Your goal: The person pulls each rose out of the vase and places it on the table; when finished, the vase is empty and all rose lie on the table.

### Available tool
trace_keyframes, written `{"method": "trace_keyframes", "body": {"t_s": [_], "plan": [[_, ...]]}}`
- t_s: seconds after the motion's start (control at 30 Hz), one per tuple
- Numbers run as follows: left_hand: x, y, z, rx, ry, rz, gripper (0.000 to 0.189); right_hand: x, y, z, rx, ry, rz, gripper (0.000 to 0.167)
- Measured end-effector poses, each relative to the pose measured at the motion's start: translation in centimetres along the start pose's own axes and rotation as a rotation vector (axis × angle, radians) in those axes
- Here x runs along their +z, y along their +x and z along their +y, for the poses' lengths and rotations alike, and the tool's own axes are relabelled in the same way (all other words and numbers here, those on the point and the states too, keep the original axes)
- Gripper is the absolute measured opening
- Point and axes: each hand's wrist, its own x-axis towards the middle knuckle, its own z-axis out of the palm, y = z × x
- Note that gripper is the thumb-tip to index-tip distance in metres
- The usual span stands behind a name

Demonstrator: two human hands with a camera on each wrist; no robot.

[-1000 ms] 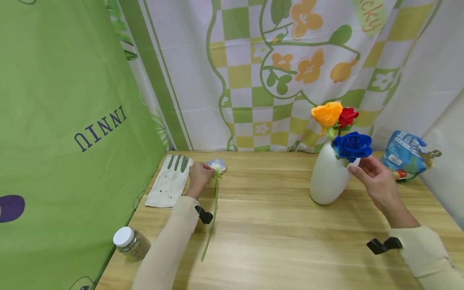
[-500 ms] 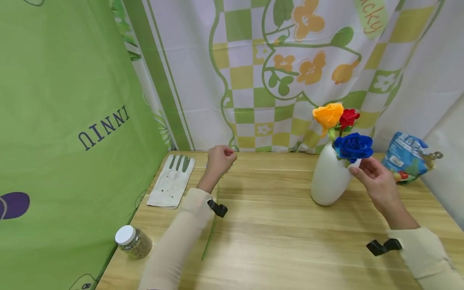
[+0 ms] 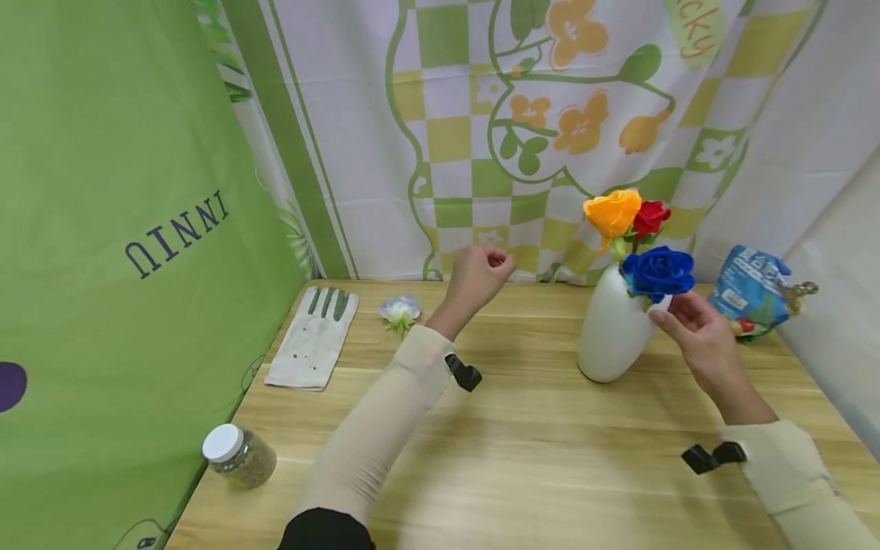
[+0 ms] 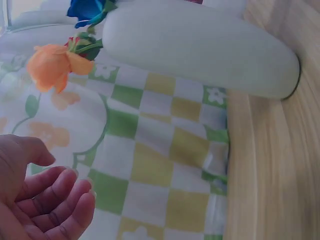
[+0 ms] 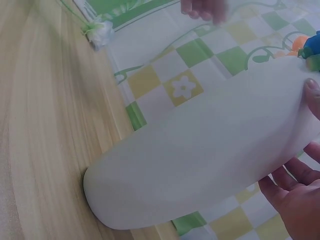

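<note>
A white vase [image 3: 613,328] stands on the wooden table, holding an orange rose [image 3: 613,214], a red rose [image 3: 649,220] and a blue rose [image 3: 660,271]. My right hand [image 3: 704,336] grips the vase near its mouth, thumb at the rim and fingers along its side, as the right wrist view shows. Between the vase and a white flower [image 3: 400,312] lying on the table, my left hand [image 3: 479,276] is held in the air. Its fingers [image 4: 55,197] are loosely curled with nothing between them. My left forearm hides most of the white flower's stem.
At the table's left lie a white glove [image 3: 312,340] with green finger stripes and a lidded jar [image 3: 241,456]. A blue packet [image 3: 749,294] is behind my right hand. A patterned curtain [image 3: 447,176] hangs along the back edge, and a green cloth [image 3: 124,305] covers the left side.
My left hand has let go of the white flower, risen and moved right toward the vase. The white flower stays on the table. My right hand keeps its grip on the vase.
</note>
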Motion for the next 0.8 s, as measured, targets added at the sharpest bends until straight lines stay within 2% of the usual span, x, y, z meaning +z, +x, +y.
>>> {"method": "trace_keyframes", "body": {"t_s": [0.1, 0.27, 0.43, 0.6, 0.67, 0.8], "plan": [[1.3, 0.5, 0.7, 0.027, -0.032, -0.018, 0.022, 0.0, 0.0, 0.0, 0.011, -0.012, 0.004, 0.029], [3.1, 1.2, 1.9, 0.049, -0.084, -0.101, 0.024, -0.1, -0.1, 0.0, 0.026, -0.035, 0.009, 0.029], [4.7, 2.5, 3.3, 0.018, -0.179, -0.185, 0.025, -0.3, 0.0, 0.1, 0.028, -0.034, 0.007, 0.029], [5.6, 3.3, 4.2, -0.014, -0.283, -0.268, 0.031, -0.6, 0.3, 0.2, 0.003, -0.129, 0.017, 0.028], [5.8, 3.5, 4.5, 0.0, -0.266, -0.27, 0.033, -0.7, 0.4, 0.2, -0.024, -0.109, 0.016, 0.028], [6.3, 3.7, 4.9, 0.015, -0.213, -0.266, 0.035, -0.7, 0.4, 0.3, -0.074, 0.054, -0.008, 0.029]]}}
